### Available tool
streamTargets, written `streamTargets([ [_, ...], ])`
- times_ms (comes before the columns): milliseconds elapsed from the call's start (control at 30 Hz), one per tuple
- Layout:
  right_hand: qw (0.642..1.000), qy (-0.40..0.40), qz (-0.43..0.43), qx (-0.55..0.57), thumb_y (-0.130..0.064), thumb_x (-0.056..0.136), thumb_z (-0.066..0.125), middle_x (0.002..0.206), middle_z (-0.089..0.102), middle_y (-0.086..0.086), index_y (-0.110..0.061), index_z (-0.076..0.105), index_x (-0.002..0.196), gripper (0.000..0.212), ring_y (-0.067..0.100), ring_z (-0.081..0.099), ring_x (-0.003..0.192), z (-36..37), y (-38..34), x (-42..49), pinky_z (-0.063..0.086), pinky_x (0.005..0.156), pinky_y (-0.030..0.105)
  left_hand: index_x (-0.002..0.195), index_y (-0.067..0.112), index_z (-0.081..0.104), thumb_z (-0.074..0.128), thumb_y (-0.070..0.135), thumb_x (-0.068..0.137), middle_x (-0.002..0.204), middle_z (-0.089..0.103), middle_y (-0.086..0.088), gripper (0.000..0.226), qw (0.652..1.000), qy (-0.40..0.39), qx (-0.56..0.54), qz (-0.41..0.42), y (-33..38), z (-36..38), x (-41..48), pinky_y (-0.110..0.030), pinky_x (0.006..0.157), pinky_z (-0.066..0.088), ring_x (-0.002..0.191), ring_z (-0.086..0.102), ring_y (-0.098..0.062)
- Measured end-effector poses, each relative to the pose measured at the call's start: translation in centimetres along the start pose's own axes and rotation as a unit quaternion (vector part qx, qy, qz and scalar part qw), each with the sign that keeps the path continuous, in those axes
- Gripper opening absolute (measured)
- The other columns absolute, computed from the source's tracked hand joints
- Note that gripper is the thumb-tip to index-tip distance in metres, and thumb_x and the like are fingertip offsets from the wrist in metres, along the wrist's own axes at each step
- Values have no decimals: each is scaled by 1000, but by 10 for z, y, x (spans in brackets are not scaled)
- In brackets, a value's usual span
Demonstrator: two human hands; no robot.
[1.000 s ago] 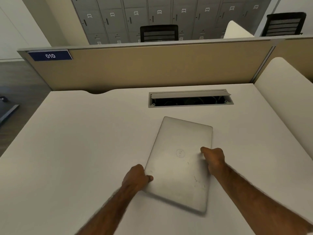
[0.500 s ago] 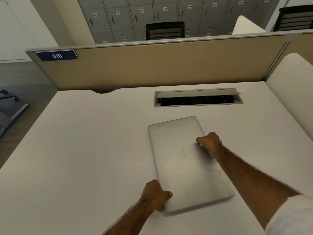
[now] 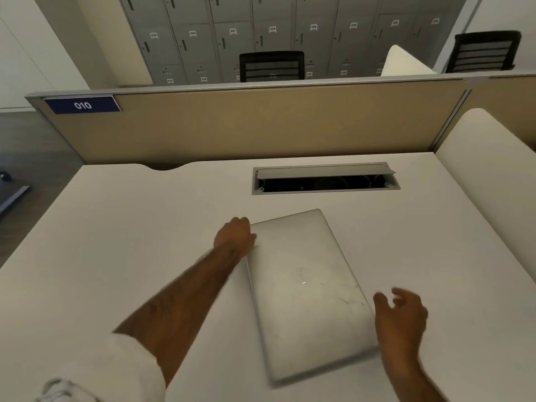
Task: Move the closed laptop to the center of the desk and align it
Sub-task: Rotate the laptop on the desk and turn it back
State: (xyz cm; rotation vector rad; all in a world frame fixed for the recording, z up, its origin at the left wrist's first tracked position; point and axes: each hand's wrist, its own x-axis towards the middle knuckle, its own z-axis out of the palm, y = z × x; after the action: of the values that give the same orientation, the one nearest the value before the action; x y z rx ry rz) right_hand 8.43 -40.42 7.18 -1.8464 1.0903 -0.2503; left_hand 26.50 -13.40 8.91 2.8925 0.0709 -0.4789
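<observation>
The closed silver laptop (image 3: 304, 288) lies flat on the white desk (image 3: 130, 242), just in front of the cable slot. It is skewed, with its long side running from far left to near right. My left hand (image 3: 235, 235) is curled against the laptop's far left corner, fingers on its edge. My right hand (image 3: 401, 317) hovers at the near right corner with fingers spread, next to the edge; whether it touches the laptop is unclear.
An open cable slot (image 3: 324, 178) sits in the desk behind the laptop. A beige divider panel (image 3: 246, 126) with a blue "010" label (image 3: 82, 105) closes off the back. A white rounded side panel (image 3: 493, 175) borders the right. Black chairs and grey lockers stand beyond.
My left hand went from the laptop's near left corner to its far left corner. My right hand left the far right edge and now sits open at the near right corner.
</observation>
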Motion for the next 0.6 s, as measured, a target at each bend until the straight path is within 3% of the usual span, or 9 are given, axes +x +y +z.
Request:
streamTargets([
  [100, 985, -11, 157, 68, -14, 86, 74, 98, 62, 16, -3, 59, 118, 37, 31, 61, 87, -23, 26, -27, 45, 86, 38, 144, 11, 42, 54, 39, 96, 147, 43, -12, 57, 999, -13, 25, 31, -5, 2, 28, -46, 107, 42, 136, 42, -33],
  [167, 961, -63, 254, 94, -13, 87, 74, 90, 59, 16, 4, 58, 119, 39, 30, 58, 80, -26, 41, -38, 49, 85, 45, 150, 15, 35, 55, 44, 94, 154, 37, -9, 66, 998, -42, 19, 52, -3, 6, 39, -48, 113, 39, 141, 38, -32],
  [267, 930, -164, 304, 124, -6, 92, 68, 86, 50, 18, 2, 55, 102, 19, 30, 50, 75, -23, 51, -56, 44, 66, 39, 149, 15, 36, 56, 46, 93, 155, 39, -9, 67, 992, -96, 15, 74, 8, 18, 50, -48, 115, 37, 141, 39, -32],
  [367, 908, -145, 340, 196, -11, 91, 71, 82, 45, 15, -6, 47, 107, 30, 25, 47, 64, -12, 53, -66, 38, 52, 27, 152, 14, 33, 54, 44, 94, 158, 36, -10, 68, 992, -97, 8, 83, 19, 25, 57, -45, 118, 34, 144, 37, -31],
  [433, 888, -157, 356, 244, -11, 91, 70, 87, 54, 21, -7, 47, 119, 36, 33, 59, 76, -4, 51, -70, 40, 55, 29, 156, 13, 28, 53, 41, 96, 162, 31, -10, 71, 992, -89, -1, 94, 26, 26, 63, -42, 121, 29, 148, 32, -29],
  [467, 880, -156, 366, 260, -10, 92, 69, 103, 60, 31, 2, 51, 128, 42, 42, 65, 95, 0, 51, -70, 40, 61, 32, 157, 12, 27, 53, 39, 97, 162, 31, -10, 71, 991, -86, -6, 100, 30, 26, 65, -40, 122, 28, 149, 31, -29],
  [533, 868, -155, 379, 283, -8, 93, 67, 130, 56, 41, 17, 49, 133, 51, 52, 56, 126, 10, 54, -71, 39, 68, 34, 156, 10, 29, 54, 36, 97, 162, 31, -12, 69, 992, -80, -12, 97, 36, 26, 68, -38, 122, 27, 150, 30, -28],
  [567, 867, -152, 379, 285, -6, 92, 67, 125, 59, 41, 19, 51, 130, 48, 54, 57, 124, 14, 54, -72, 38, 68, 34, 156, 9, 30, 54, 35, 98, 162, 31, -12, 68, 993, -78, -13, 92, 38, 25, 69, -37, 122, 26, 150, 30, -28],
  [600, 870, -151, 373, 286, -3, 91, 68, 108, 64, 39, 21, 56, 121, 41, 53, 63, 109, 16, 51, -75, 39, 69, 34, 155, 8, 32, 53, 33, 98, 162, 33, -12, 65, 993, -75, -14, 88, 39, 25, 71, -36, 122, 27, 149, 31, -28],
])
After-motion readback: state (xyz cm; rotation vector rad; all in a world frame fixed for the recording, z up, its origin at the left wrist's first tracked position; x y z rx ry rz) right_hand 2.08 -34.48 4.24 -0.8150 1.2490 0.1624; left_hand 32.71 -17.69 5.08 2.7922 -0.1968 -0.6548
